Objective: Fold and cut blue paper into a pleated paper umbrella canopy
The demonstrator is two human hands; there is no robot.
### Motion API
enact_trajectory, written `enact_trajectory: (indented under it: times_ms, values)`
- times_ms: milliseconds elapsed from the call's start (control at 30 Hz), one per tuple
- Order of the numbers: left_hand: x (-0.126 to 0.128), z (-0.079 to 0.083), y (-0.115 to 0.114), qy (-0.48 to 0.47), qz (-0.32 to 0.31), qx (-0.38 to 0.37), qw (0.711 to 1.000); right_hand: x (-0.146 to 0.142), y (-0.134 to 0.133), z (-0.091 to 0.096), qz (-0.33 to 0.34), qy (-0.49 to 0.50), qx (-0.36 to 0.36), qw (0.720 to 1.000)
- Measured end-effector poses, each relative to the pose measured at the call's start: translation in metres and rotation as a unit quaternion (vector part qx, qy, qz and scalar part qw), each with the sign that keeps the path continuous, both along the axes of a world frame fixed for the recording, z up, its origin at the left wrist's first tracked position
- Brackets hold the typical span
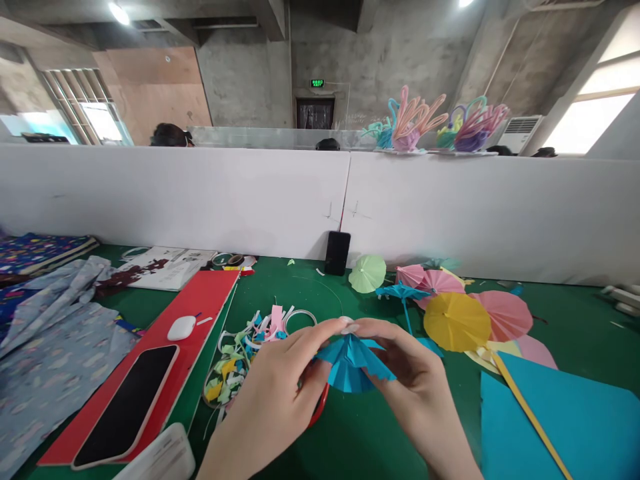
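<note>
Between my two hands is a small blue paper umbrella top (350,365), pleated and fanned out downward. My left hand (290,373) pinches it at the peak and along its left side. From the other side, my right hand (410,367) grips the peak and the right edge, its fingertips meeting those of the left. Just beyond the hands stands another blue paper umbrella (403,293) with a thin stick. A red curved handle (319,408), perhaps of scissors, shows partly behind my left hand.
Paper umbrellas in green (367,274), yellow (457,321) and pink (505,316) lie behind right. Blue sheets (565,420) with a yellow strip (533,417) are at right. Paper scraps (235,360), a red board (195,313), a phone (127,403) and cloth (55,373) lie left.
</note>
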State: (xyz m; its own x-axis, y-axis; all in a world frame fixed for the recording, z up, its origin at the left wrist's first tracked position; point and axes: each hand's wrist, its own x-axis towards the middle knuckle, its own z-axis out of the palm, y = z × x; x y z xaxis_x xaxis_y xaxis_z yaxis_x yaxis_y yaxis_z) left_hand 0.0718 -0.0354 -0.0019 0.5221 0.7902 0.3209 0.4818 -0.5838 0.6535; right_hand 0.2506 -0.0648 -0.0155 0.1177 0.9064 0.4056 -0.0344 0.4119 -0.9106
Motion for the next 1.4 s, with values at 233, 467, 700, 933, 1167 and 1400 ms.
enact_trajectory:
  times_ms: [233, 467, 700, 933, 1167, 1400]
  values:
    - [0.002, 0.001, 0.002, -0.059, 0.011, -0.033, 0.998, 0.004, -0.001, -0.003, -0.031, -0.042, 0.014, 0.999]
    - [0.004, 0.017, -0.003, -0.170, 0.040, -0.204, 0.963, 0.003, 0.002, -0.007, -0.016, 0.047, -0.081, 0.995]
    - [0.003, 0.019, -0.003, -0.230, 0.044, -0.272, 0.933, 0.005, 0.004, -0.002, 0.039, 0.108, -0.142, 0.983]
    - [-0.002, 0.018, -0.002, -0.230, 0.042, -0.316, 0.919, 0.006, 0.000, 0.004, 0.083, 0.145, -0.198, 0.966]
    - [0.003, 0.018, -0.001, -0.187, 0.085, -0.227, 0.952, 0.004, 0.002, 0.000, 0.032, 0.078, -0.150, 0.985]
    - [0.006, 0.018, 0.000, -0.227, 0.121, -0.258, 0.931, 0.002, 0.004, -0.001, 0.045, 0.118, -0.149, 0.981]
